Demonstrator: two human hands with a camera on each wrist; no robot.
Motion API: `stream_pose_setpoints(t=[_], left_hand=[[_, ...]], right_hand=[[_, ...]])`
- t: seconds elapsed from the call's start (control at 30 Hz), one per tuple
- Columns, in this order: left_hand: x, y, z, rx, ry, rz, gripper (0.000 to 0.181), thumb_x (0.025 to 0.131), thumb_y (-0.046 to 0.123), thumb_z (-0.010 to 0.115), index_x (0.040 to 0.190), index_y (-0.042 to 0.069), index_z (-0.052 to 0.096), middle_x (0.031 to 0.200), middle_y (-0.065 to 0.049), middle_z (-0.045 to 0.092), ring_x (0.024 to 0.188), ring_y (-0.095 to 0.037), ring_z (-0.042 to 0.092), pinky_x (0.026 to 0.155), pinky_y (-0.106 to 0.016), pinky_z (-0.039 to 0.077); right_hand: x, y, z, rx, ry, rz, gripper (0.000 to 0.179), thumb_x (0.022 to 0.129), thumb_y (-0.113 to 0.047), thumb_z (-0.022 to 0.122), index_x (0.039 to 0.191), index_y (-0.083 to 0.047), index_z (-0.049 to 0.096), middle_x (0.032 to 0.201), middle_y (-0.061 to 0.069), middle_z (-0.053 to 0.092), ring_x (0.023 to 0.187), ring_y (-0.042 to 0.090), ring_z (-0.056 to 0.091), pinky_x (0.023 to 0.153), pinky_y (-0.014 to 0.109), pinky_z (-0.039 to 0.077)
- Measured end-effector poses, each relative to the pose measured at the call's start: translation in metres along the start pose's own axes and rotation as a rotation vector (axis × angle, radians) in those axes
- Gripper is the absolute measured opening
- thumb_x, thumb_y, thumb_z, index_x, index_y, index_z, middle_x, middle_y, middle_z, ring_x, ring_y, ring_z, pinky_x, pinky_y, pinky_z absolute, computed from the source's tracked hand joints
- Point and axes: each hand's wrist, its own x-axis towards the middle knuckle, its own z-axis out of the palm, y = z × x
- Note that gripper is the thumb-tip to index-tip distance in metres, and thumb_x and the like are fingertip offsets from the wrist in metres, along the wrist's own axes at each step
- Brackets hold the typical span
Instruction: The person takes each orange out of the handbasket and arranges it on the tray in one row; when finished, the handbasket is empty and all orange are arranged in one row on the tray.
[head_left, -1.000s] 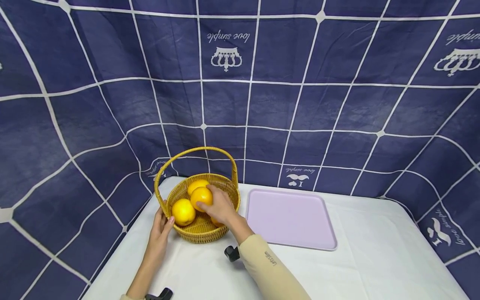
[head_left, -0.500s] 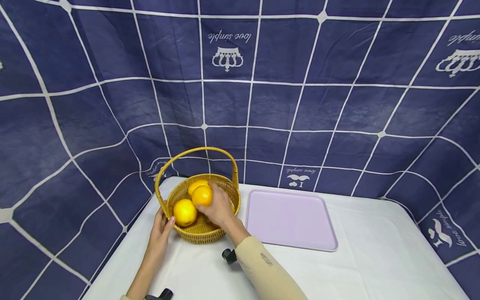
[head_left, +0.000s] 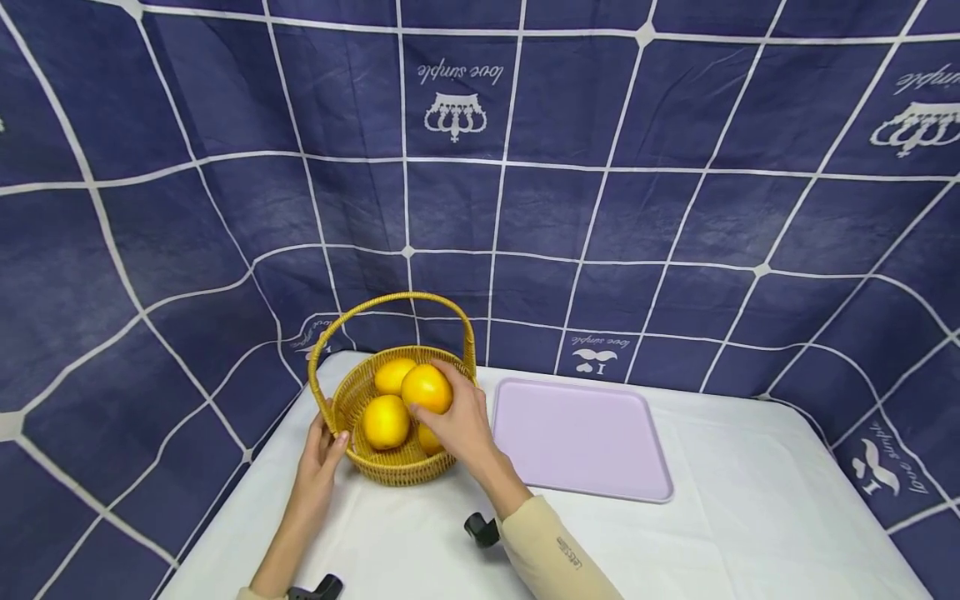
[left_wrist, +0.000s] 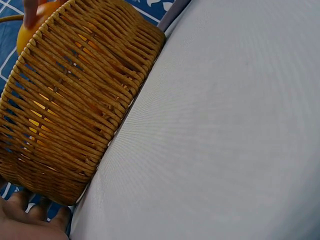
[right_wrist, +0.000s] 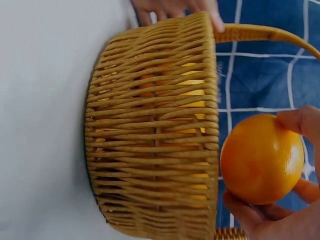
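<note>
A wicker basket (head_left: 401, 475) with a tall arched handle stands at the left of the white table. My left hand (head_left: 321, 457) holds its left side, thumb over the rim by the handle's base and fingers outside. Pinched between the thumb and fingers of my right hand (head_left: 467, 421) is an orange (right_wrist: 262, 159), raised just above the rim in the right wrist view. Inside the basket lie a front orange (head_left: 386, 422), a back orange (head_left: 393, 377) and one more orange (head_left: 430, 439), partly hidden under my right hand.
To the right of the basket lies a flat lilac tray (head_left: 585, 442) with a low rim. A blue checked cloth (head_left: 555, 208) hangs behind and at both sides of the white-covered table (head_left: 765, 500).
My right hand has moved right and up with the orange. The front orange in the basket has shifted a little right. My left hand keeps its place on the basket.
</note>
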Motion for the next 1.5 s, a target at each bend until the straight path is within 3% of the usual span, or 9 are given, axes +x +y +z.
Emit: stream_pose_setpoints(t=[0.13, 0.23, 0.47, 0.73, 0.9, 1.1, 1.33, 1.5], left_hand=[[0.001, 0.001, -0.004, 0.005, -0.001, -0.011, 0.068, 0.114, 0.026, 0.047, 0.171, 0.021, 0.011, 0.178, -0.009, 0.013, 0.162, -0.034, 0.014, 0.112, -0.002, 0.03], [0.001, 0.001, -0.006, 0.009, -0.002, -0.027, 0.069, 0.114, 0.028, 0.048, 0.171, 0.021, 0.009, 0.178, -0.009, 0.012, 0.163, -0.034, 0.014, 0.111, -0.002, 0.03], [0.0, 0.002, -0.009, -0.063, 0.005, -0.029, 0.068, 0.114, 0.023, 0.047, 0.171, 0.017, 0.01, 0.178, -0.011, 0.011, 0.163, -0.033, 0.012, 0.114, -0.004, 0.03], [0.002, 0.002, -0.009, -0.087, -0.003, -0.02, 0.068, 0.114, 0.023, 0.047, 0.171, 0.018, 0.01, 0.178, -0.01, 0.01, 0.163, -0.032, 0.01, 0.115, -0.005, 0.028], [0.003, 0.002, -0.008, -0.085, -0.005, -0.027, 0.068, 0.114, 0.023, 0.046, 0.171, 0.019, 0.01, 0.178, -0.009, 0.009, 0.164, -0.032, 0.009, 0.116, -0.005, 0.028], [0.002, 0.002, -0.008, -0.09, -0.007, -0.029, 0.069, 0.114, 0.023, 0.046, 0.171, 0.015, 0.009, 0.178, -0.012, 0.009, 0.163, -0.034, 0.009, 0.116, -0.005, 0.027], [0.001, 0.001, -0.005, -0.082, -0.004, -0.03, 0.069, 0.114, 0.023, 0.047, 0.171, 0.016, 0.009, 0.178, -0.011, 0.009, 0.163, -0.033, 0.009, 0.115, -0.005, 0.028], [0.0, 0.002, -0.002, -0.071, -0.013, -0.037, 0.07, 0.114, 0.025, 0.047, 0.171, 0.014, 0.007, 0.178, -0.013, 0.008, 0.163, -0.035, 0.008, 0.113, -0.003, 0.027]], right_hand=[[-0.008, 0.0, -0.011, 0.06, 0.076, 0.016, 0.069, 0.085, -0.028, 0.086, 0.148, -0.027, 0.06, 0.139, 0.001, 0.07, 0.112, 0.023, 0.071, 0.095, 0.042, 0.06], [-0.014, 0.003, -0.018, 0.111, 0.106, 0.045, 0.068, 0.085, -0.027, 0.087, 0.148, -0.03, 0.06, 0.138, -0.001, 0.069, 0.114, 0.02, 0.069, 0.095, 0.039, 0.06], [-0.023, 0.019, -0.021, 0.187, 0.209, 0.104, 0.067, 0.086, -0.026, 0.088, 0.147, -0.023, 0.061, 0.135, -0.001, 0.07, 0.118, 0.019, 0.067, 0.094, 0.041, 0.061], [-0.012, 0.047, -0.037, 0.207, 0.308, 0.23, 0.06, 0.087, -0.023, 0.085, 0.143, -0.017, 0.064, 0.122, 0.017, 0.076, 0.11, 0.031, 0.074, 0.092, 0.046, 0.062], [-0.001, 0.067, -0.046, 0.165, 0.349, 0.363, 0.059, 0.088, -0.027, 0.084, 0.142, -0.012, 0.064, 0.118, 0.021, 0.076, 0.106, 0.034, 0.074, 0.09, 0.045, 0.061], [0.006, 0.086, -0.048, 0.132, 0.376, 0.509, 0.065, 0.088, -0.033, 0.083, 0.145, -0.01, 0.061, 0.116, 0.023, 0.074, 0.112, 0.038, 0.065, 0.095, 0.048, 0.055], [0.014, 0.103, -0.042, 0.063, 0.398, 0.502, 0.068, 0.087, -0.032, 0.082, 0.144, -0.003, 0.059, 0.129, 0.029, 0.069, 0.124, 0.049, 0.057, 0.108, 0.058, 0.046], [0.014, 0.109, -0.037, -0.047, 0.377, 0.477, 0.068, 0.087, -0.033, 0.083, 0.139, 0.003, 0.059, 0.127, 0.03, 0.069, 0.121, 0.051, 0.061, 0.104, 0.059, 0.049]])
